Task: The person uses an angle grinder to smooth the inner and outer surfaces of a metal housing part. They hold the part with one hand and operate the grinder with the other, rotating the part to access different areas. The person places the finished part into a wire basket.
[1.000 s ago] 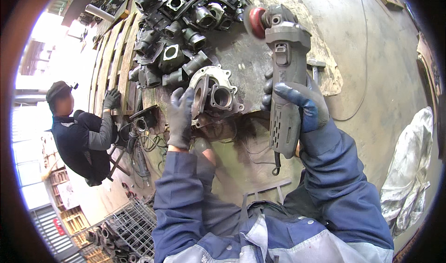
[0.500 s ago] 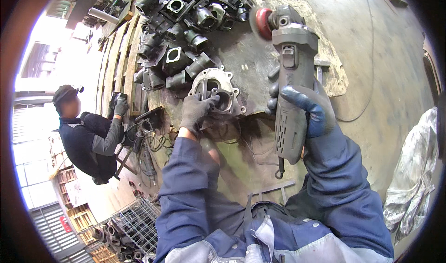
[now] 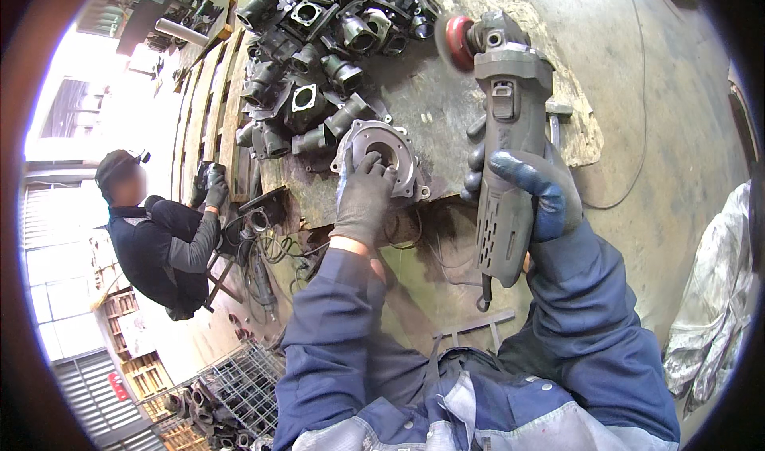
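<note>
My right hand (image 3: 550,188), in a dark glove with blue on the thumb, is wrapped around the body of a dark angle grinder (image 3: 506,144). The tool stands upright in the picture, with its red disc (image 3: 459,43) at the upper left, blurred at the edge. My gloved left hand (image 3: 363,204) grips a grey cast metal housing (image 3: 409,164) at the near edge of the work table. Its fingers reach into the round opening, and the thumb lies along the left rim. Hidden beneath the hand is the housing's lower left part.
Black castings (image 3: 307,96) lie piled at the table's far left. A hammer (image 3: 556,116) rests behind the grinder. Left of me a co-worker (image 3: 159,232) sits holding a dark part. A wire basket (image 3: 243,387) stands at lower left; a cable (image 3: 637,156) crosses the floor at right.
The housing has been turned over in my left hand, showing a wide ring face instead of the square-flanged opening. My left hand has shifted its hold. The grinder remains in my right hand.
</note>
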Tool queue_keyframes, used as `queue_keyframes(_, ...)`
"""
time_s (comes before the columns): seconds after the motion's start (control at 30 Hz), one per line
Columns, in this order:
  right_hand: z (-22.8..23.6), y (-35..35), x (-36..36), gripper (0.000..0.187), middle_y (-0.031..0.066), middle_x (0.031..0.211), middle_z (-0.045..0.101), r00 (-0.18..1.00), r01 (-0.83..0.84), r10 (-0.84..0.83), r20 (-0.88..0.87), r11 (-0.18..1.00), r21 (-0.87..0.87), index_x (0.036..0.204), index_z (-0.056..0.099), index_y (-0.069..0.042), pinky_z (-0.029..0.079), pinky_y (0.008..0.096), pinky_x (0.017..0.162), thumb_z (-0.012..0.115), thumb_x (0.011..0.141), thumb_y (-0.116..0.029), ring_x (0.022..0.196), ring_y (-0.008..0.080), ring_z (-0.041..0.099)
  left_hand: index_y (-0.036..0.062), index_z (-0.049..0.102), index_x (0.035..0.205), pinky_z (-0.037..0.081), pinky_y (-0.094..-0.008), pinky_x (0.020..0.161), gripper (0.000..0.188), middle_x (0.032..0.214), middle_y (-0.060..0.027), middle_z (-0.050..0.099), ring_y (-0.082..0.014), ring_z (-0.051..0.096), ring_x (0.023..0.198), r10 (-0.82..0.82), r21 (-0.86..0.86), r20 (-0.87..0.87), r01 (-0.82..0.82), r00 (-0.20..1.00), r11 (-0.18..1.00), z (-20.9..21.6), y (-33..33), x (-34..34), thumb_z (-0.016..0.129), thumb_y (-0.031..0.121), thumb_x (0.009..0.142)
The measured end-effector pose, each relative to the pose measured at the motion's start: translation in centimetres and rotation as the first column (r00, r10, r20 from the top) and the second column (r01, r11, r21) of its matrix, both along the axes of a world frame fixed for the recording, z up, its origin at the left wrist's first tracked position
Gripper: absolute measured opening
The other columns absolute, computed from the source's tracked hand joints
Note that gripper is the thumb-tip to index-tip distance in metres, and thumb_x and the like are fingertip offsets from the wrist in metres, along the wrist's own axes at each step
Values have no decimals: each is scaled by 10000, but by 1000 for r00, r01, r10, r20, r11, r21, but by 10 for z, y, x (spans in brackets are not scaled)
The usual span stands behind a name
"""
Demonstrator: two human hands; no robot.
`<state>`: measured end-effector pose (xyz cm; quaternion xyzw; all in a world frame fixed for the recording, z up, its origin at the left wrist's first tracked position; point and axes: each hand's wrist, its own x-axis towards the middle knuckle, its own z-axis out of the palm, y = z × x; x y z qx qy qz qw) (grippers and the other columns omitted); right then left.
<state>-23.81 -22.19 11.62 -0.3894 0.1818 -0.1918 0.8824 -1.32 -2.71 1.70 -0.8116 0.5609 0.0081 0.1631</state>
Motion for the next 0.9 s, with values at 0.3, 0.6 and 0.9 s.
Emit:
queue_keyframes(0.3, -1, -2, -3, 276, 164, 1084, 740, 999, 32, -33, -12, 999, -36, 1174, 712, 69, 624, 379, 852, 683, 988, -133, 941, 238, 751, 14, 657, 1307, 534, -324, 992, 437, 1253, -134, 707, -192, 674, 1151, -89, -630, -755, -682, 649, 372, 17, 25, 21, 794, 134, 909)
queue_keyframes(0.6, 5, 1, -3, 415, 160, 1030, 690, 991, 57, -57, -122, 998, -3, 1182, 632, 76, 624, 416, 857, 737, 917, -226, 918, 260, 721, 11, 731, 1019, 562, -399, 802, 563, 918, -162, 768, -270, 745, 858, 573, -168, -691, -869, 440, 465, 5, 36, 48, 714, 566, 925)
queue_keyframes(0.9, 14, 5, 1, 346, 152, 1037, 713, 994, 80, -71, -81, 991, 112, 1229, 621, 46, 632, 388, 808, 708, 931, -108, 907, 243, 734, 76, 728, 1055, 543, -499, 834, 513, 993, -211, 748, -418, 712, 981, 654, -226, -381, -752, 653, 619, 10, 14, 33, 669, 572, 937)
